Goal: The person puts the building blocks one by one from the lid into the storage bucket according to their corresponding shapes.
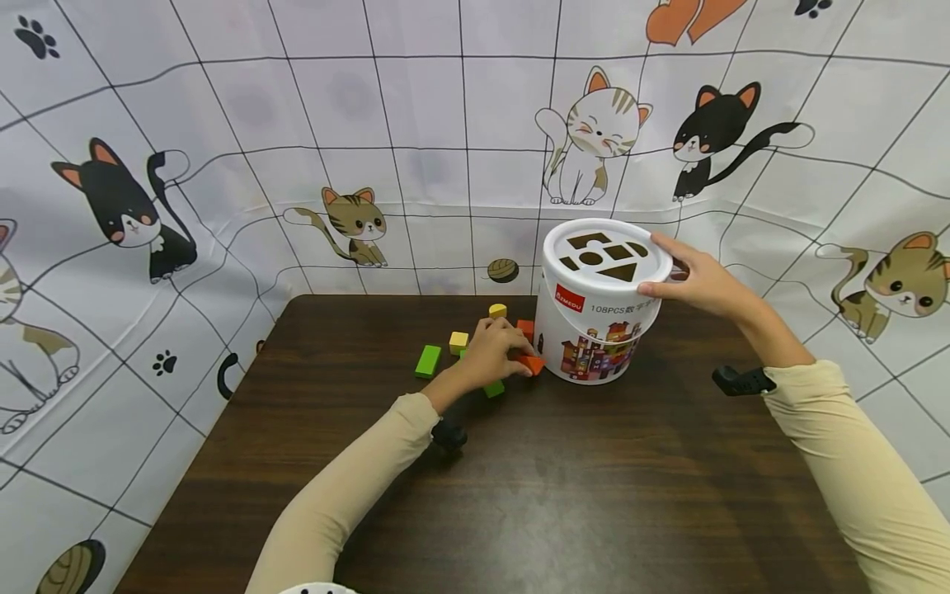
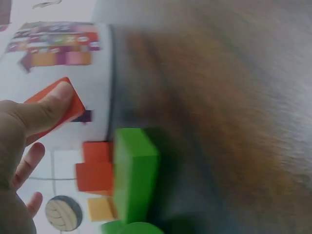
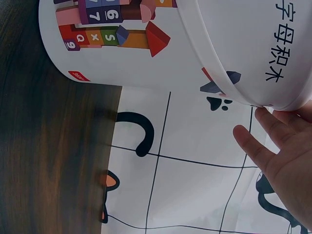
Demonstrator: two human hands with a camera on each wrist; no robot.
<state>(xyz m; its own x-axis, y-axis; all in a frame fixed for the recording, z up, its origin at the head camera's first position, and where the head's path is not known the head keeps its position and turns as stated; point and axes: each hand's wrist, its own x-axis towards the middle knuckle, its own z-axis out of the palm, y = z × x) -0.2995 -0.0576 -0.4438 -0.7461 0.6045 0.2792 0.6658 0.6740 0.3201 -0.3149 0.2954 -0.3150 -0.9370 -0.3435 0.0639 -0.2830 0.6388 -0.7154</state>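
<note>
A white toy bucket with a shape-sorter lid stands at the back middle of the dark wooden table. My right hand grips the lid's right rim, thumb on the side and fingers along the edge. In the right wrist view its fingers lie against the bucket rim. My left hand pinches an orange triangular block just left of the bucket's base. The left wrist view shows the thumb pressed on that orange block, close to the bucket wall.
Loose blocks lie left of the bucket: a green bar, a yellow cube, a yellow cylinder, a red block and a green piece. A cat-print cloth walls the table's back and sides.
</note>
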